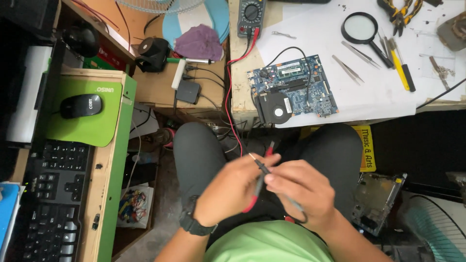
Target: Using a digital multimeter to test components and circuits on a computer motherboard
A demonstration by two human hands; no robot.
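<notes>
Both hands (272, 187) gripping probes (260, 167), tips pointing up-left, axis diagonal

Probe (262, 167) tips blurred, partly hidden by hands; pliers (401, 10) and keyboard (51, 204) cut off at frame edge.

My hands meet over my lap at lower centre of the frame, left hand (228, 191) beside right hand (303, 191), both on the probes (259, 172) between them. Above them, at upper centre, a circuit board (293, 90) lies on the bench (432, 92), a multimeter (251, 17) to its upper left, a magnifying glass (364, 31) and tweezers (347, 69) to its right. At far left, a mouse (80, 105) sits above a keyboard (53, 194).
</notes>
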